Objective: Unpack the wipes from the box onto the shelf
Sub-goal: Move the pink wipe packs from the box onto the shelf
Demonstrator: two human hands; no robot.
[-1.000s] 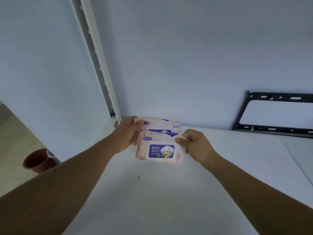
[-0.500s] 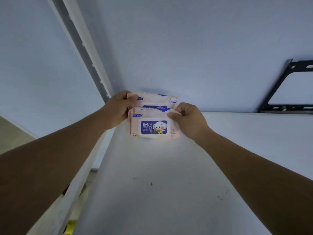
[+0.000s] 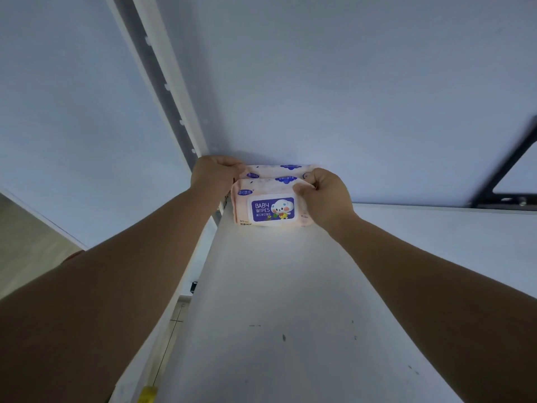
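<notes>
Two soft pink plastic packs of baby wipes, carried at mid-shelf 1 s ago, have now been moved to the rear left corner of the flat white shelf board [image 3: 290,286]. The front pack [image 3: 268,206], with its purple "BABY WIPES" label facing the camera, stands on the shelf on its long edge; the rear pack [image 3: 279,171] stands just behind it, close to the pale back wall [image 3: 348,97], though contact with the wall cannot be confirmed. The left hand [image 3: 213,175] grasps the packs' left ends beside the white slotted upright [image 3: 171,91]; the right hand [image 3: 325,193] pinches the front pack's top right corner. Judgement: placement is nearly complete, and release comes next. The box is out of view.
</notes>
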